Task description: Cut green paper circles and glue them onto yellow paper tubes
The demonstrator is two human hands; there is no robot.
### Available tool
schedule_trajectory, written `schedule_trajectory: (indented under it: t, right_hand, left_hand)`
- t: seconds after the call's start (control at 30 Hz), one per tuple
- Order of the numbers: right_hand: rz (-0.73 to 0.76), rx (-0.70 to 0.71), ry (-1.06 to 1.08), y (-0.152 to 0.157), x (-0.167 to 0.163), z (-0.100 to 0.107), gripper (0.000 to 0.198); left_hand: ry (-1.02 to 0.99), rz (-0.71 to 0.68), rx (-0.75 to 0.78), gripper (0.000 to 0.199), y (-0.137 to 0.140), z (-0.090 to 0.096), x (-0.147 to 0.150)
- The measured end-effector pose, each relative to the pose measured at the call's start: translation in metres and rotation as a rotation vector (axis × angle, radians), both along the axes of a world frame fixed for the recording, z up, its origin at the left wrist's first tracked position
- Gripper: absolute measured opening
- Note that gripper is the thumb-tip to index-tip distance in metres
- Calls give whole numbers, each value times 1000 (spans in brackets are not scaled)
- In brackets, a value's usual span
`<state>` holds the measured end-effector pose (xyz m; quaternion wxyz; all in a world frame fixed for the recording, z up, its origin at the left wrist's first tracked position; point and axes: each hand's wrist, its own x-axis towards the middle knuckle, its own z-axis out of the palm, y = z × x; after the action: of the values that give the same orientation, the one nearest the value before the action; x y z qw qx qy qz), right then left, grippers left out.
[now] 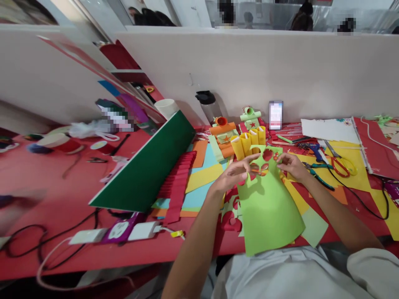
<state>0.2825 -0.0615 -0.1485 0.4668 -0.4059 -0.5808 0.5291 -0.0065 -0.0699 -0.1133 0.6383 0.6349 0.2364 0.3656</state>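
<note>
Sheet [271, 211]: in the head view, raised between my two hands over the desk's front edge, right of the middle, its lower end reaching past that edge toward my lap.
Left hand [232, 174]: thumb and fingers drawn together at the sheet's upper left, beside the cut-outs; how hard they press, I cannot tell.
Right hand [293, 165]: fingertips pinching the upper right edge.
Cut end: several holes with narrow bands between them – I judge this the fragile part, likely to stretch or tear if I pull.
Plain end: broad, gently bowed; I take it for thin, light foam or felt, bendy and hardly slippery. The wide margins seem the safest hold, with both hands sharing what little weight there is.
Desk [77, 187]: red, with coloured papers layered around my work; red scraps [231, 222] lie left of the sheet, near the front edge.
Board [146, 166]: green, slanting up left of the papers, a red fringe [179, 182] beside it.
Far edge: yellow rolls [246, 144] just beyond my hands, then a bottle [210, 109] and an upright phone [276, 116].
Right side: pliers [321, 175], scissors [339, 165] and a glue gun [317, 152] among yellow pieces.
Wall [237, 66]: a white partition behind the desk – people show beyond its top.
</note>
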Motion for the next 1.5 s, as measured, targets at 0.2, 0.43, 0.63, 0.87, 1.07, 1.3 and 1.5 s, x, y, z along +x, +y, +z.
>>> schedule_trajectory:
  t: [0.2, 0.43, 0.63, 0.87, 1.07, 1.3, 1.5]
  right_hand:
    - [-8, 79, -135, 0, 0, 1, 15]
    - [-4, 128, -401, -2, -3, -3, 17]
    - [-19, 188, -612, -2, -1, -8, 16]
    - [-37, 271, -791, -5, -1, -6, 12]
    - [-103, 349, -932, -11, 4, -9, 24]
    - [78, 523, -1032, -19, 5, -5, 37]
    - [311, 664, -1196, -20, 10, -4, 46]
  left_hand:
    - [141, -107, -5, 46, 0, 15, -22]
    - [388, 124, 110, 45, 7, 17, -22]
    - [553, 267, 244, 42, 14, 9, -21]
    - [712, 191, 373, 25, 10, -6, 27]
    - [1083, 290, 543, 32, -14, -25, 73]
    - [1223, 145, 797, 50, -77, -28, 80]
    - [1285, 48, 907, 52, -80, -33, 81]
